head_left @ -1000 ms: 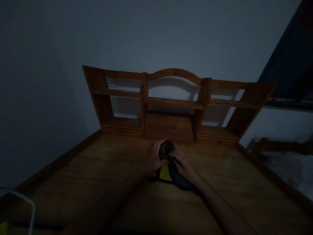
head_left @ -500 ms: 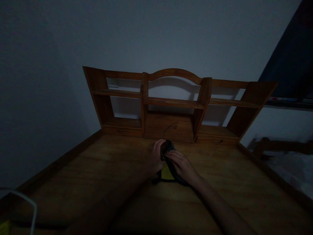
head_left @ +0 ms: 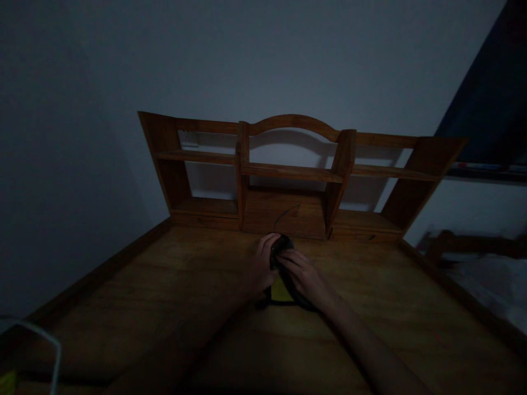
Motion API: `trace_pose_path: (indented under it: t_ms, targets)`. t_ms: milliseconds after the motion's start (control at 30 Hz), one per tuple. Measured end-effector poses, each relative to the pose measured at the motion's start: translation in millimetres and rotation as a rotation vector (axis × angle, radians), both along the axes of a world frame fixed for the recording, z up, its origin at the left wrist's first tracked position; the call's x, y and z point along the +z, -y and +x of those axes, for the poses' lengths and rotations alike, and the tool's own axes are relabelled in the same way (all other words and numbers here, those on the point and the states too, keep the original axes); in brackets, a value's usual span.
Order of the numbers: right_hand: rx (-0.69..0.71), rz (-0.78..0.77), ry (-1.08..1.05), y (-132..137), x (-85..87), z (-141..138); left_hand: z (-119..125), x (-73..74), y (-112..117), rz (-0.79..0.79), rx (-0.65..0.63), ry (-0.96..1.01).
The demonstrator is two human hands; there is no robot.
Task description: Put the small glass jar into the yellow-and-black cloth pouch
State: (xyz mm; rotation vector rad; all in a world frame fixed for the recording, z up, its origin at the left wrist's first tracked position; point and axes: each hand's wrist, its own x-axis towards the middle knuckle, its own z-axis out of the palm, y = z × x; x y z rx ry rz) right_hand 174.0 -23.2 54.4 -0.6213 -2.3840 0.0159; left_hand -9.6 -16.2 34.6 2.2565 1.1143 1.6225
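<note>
A small dark item with a yellow panel [head_left: 280,289] and a black strap-like edge lies on the wooden desktop, dim and hard to identify. My left hand [head_left: 262,264] is closed round the left side of its rounded dark upper end. From the right, my right hand [head_left: 300,272] grips the same item, fingertips pressed together at the dark opening or fold near its top. What the right fingertips pinch there, if anything separate, is too dark to make out.
A wooden shelf unit [head_left: 288,173] stands along the back of the wooden desktop [head_left: 197,263], against the wall. A thin cord [head_left: 285,214] rises behind the dark item. A pale cable [head_left: 56,351] curves at lower left. Raised wooden rims border both sides.
The right fingers have shifted slightly over the top of the dark item, covering more of its opening. The left hand keeps its hold in nearly the same place.
</note>
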Motion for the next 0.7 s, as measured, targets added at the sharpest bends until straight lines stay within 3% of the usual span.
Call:
trace_pose_path:
  t_ms: [433,700]
  targets:
    - [-0.019,0.012,0.046,0.3,3.5,2.0,0.9,-2.6,-1.7,0.015,-0.01,-0.029]
    - [-0.12,0.043,0.064,3.8,2.7,1.8,1.7,1.4,3.7,-0.018,-0.058,-0.068]
